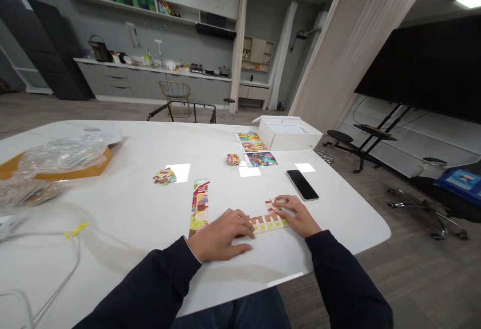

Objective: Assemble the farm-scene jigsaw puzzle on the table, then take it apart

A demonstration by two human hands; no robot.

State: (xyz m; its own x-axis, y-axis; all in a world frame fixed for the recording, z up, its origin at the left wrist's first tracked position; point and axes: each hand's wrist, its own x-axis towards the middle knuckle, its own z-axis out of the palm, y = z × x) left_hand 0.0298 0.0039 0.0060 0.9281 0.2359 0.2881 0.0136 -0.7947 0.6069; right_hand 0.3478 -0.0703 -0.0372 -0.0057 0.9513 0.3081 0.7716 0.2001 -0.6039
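My left hand lies over the left end of a joined puzzle strip with a pale fence pattern, its fingers spread. At the strip's right end, my right hand has its fingertips on a small brown and white puzzle piece. Left of these stands a joined column of puzzle pieces with a red barn at its top; my left hand hides its lower end. Farther back are two piles of loose pieces, one on the left and one near the middle.
Picture cards lie beside a white open box at the back. A black phone is right of my hands. Plastic wrap on an orange tray and a white cable occupy the left side.
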